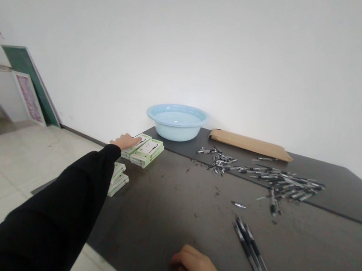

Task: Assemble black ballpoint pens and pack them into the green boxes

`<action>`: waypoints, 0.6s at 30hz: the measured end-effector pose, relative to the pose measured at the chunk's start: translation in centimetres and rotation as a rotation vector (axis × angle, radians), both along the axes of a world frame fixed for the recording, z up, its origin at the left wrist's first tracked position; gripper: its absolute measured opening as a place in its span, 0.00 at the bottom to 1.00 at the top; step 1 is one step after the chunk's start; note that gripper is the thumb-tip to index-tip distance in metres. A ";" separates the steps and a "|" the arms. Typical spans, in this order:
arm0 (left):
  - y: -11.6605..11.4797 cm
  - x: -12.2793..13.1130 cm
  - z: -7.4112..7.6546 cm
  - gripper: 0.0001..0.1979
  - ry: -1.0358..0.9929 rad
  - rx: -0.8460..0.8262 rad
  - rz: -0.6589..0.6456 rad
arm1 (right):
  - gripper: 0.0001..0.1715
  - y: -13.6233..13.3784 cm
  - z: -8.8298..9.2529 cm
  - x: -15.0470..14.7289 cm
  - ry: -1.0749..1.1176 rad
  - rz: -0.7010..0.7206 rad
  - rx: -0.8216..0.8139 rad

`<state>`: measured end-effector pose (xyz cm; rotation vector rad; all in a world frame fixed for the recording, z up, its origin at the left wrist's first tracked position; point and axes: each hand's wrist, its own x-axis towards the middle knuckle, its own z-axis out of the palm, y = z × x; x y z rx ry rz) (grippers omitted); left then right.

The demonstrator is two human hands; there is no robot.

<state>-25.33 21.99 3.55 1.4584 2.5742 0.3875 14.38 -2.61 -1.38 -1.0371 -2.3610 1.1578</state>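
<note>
My left hand (pixel 126 141), at the end of an outstretched black sleeve, grips the left one of two side-by-side stacks of green-and-white pen boxes (pixel 149 148). Its thumb side lies over the box top; the other fingertips are hidden. Nearer to me, more of these flat boxes (pixel 118 185) lie partly behind my forearm. My right hand (pixel 195 269) rests on the dark table (pixel 165 226) near its front edge, fingers curled in, with nothing seen in them. To its right lie a few long black-and-clear pens (pixel 258 263) side by side.
A light blue basin (pixel 179 123) stands at the back by the wall, with a brown cardboard piece (pixel 251 144) to its right. Loose pen parts (pixel 287 184) are heaped at the right, with smaller tips (pixel 221 161) beside them. A single silver tip (pixel 238 205) lies nearer.
</note>
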 end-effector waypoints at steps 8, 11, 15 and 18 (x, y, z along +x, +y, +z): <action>0.0 6.1 -1.3 0.49 0.140 0.020 -0.101 | 0.17 -0.4 0.4 0.0 0.019 -0.035 -0.022; -0.2 7.1 -3.0 0.49 0.147 -0.062 -0.122 | 0.17 -0.5 0.3 0.0 0.054 -0.052 -0.020; -0.7 7.4 -4.6 0.47 0.233 0.014 -0.101 | 0.17 -0.7 -0.4 -0.3 0.085 -0.079 0.030; -0.9 7.5 -4.1 0.47 0.223 0.031 -0.107 | 0.18 -1.0 -0.7 -0.2 0.116 -0.087 0.102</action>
